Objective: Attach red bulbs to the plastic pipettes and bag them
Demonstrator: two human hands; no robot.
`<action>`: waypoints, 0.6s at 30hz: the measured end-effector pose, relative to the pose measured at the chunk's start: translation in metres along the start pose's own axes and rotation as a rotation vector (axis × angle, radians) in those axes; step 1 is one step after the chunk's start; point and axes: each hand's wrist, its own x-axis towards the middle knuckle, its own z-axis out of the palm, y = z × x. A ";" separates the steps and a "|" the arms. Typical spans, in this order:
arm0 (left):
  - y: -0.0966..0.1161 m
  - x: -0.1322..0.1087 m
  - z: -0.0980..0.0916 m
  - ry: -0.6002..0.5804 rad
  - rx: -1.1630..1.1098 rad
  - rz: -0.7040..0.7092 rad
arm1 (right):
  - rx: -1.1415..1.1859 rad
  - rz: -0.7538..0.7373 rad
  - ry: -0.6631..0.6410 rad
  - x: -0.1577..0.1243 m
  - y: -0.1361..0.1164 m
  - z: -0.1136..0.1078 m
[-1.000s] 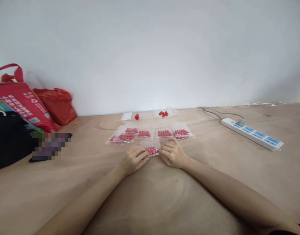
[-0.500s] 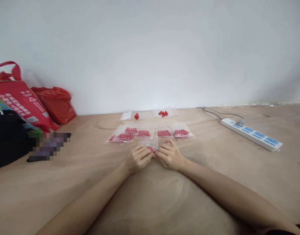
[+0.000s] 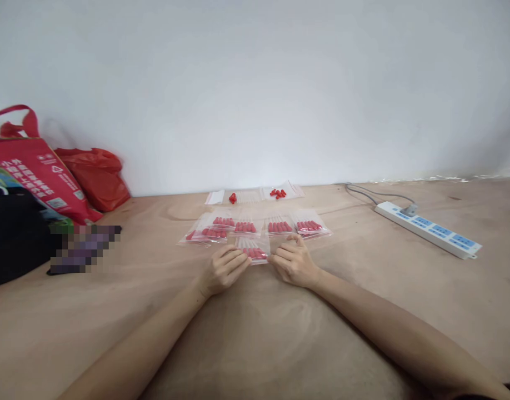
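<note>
A clear zip bag point(image 3: 255, 253) with several red-ended, pale-stemmed sticks lies between my hands on the wooden surface. My left hand point(image 3: 225, 269) pinches its near left edge, fingers curled. At the near right corner my right hand point(image 3: 294, 262) grips the same bag with thumb and fingers closed. Just beyond it lie more bags with red-ended sticks: a left stack point(image 3: 209, 228), a middle bag point(image 3: 245, 225), another bag point(image 3: 279, 224) right of it, and a right stack point(image 3: 310, 223).
Two further bags lie near the wall, with red pieces point(image 3: 232, 198) on the left one and loose red pieces point(image 3: 278, 194) on the right one. A power strip point(image 3: 428, 229) with a plugged-in cable is at right. Red bags point(image 3: 92, 178) and a black item point(image 3: 17, 239) stand at left.
My left hand has slid a little to the left along the bag's near edge, and my right hand slightly right. More of the bag and its red ends now shows between them.
</note>
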 end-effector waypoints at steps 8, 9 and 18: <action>-0.002 -0.002 -0.010 0.004 0.007 -0.057 | 0.006 0.018 -0.004 -0.004 0.004 0.000; -0.002 -0.002 -0.010 0.001 0.005 -0.071 | 0.006 0.021 -0.006 -0.004 0.004 0.000; 0.004 0.003 -0.014 -0.021 0.003 -0.134 | 0.055 0.003 -0.090 -0.007 0.011 -0.006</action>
